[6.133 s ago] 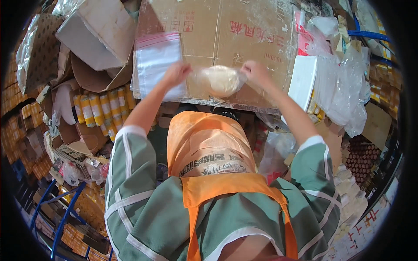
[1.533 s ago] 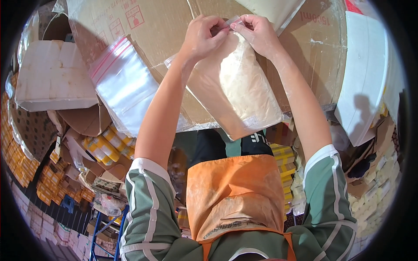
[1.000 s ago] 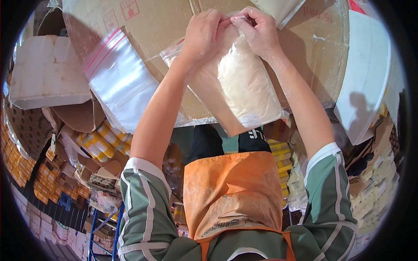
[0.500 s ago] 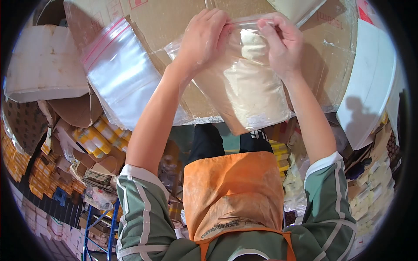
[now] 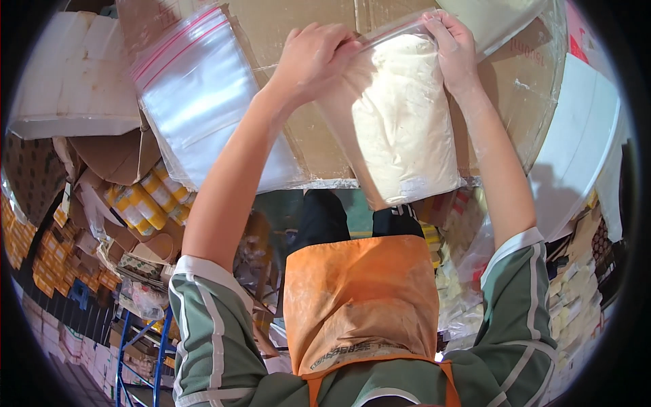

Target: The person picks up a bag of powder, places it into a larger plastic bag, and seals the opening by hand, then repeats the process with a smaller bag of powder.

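A clear zip bag of cream-coloured powder (image 5: 403, 129) lies on the cardboard sheet (image 5: 312, 142), its lower end overhanging the near edge. My left hand (image 5: 315, 57) grips the bag's top left, fingers curled and fingertips partly hidden. At the top right corner, my right hand (image 5: 454, 54) is closed, the thumb pressing on the seal strip. Left of my left forearm lies a stack of flat empty zip bags (image 5: 196, 95) with pink seal strips. Another pale filled bag (image 5: 505, 20) lies behind my right hand.
A stained white foam box (image 5: 74, 74) and folded cardboard are on the left, above yellow-wrapped cylinders (image 5: 146, 200). A white board (image 5: 569, 136) stands at the right. Below are my orange apron (image 5: 359, 292), stacked cartons and a blue metal frame (image 5: 135, 346) at lower left.
My right hand has slid right along the bag's top strip, away from my left hand, uncovering more of the seal. The left hand stays near the top left, with the view shifted slightly.
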Tool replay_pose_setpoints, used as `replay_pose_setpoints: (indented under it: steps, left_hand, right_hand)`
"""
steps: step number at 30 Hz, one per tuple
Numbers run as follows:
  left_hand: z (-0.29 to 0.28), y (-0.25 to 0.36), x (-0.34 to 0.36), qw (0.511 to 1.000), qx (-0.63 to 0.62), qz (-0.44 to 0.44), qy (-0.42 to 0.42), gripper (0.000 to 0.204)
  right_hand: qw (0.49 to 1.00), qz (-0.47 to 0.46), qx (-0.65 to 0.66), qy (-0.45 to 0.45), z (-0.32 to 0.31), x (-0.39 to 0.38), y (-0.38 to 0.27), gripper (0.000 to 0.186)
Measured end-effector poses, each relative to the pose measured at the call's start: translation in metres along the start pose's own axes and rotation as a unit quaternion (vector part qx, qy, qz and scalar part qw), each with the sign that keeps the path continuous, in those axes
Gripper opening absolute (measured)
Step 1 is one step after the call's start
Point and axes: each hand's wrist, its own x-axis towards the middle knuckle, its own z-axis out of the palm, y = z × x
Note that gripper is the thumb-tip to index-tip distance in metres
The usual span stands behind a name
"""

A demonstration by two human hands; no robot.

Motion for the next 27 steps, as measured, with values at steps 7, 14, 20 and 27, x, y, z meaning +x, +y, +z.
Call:
replay_pose_setpoints:
  steps: [7, 14, 20, 27]
  left_hand:
    - [0.006, 0.013, 0.032, 0.999, 0.013, 0.034, 0.012, 0.018]
    - [0.007, 0.008, 0.030, 0.997, 0.033, 0.073, 0.010, 0.015]
    - [0.008, 0.012, 0.016, 0.995, 0.057, 0.072, 0.041, 0.012]
    - [-0.012, -0.010, -0.019, 0.995, 0.085, 0.053, -0.009, 0.010]
  right_hand:
    - [0.920, 0.053, -0.330, -0.206, 0.000, 0.033, -0.057, 0.010]
    - [0.817, -0.046, -0.486, -0.307, 0.016, 0.040, -0.083, 0.012]
    - [0.831, -0.060, -0.475, -0.282, 0.008, 0.035, -0.083, 0.010]
    - [0.810, -0.096, -0.493, -0.303, 0.013, 0.043, -0.087, 0.009]
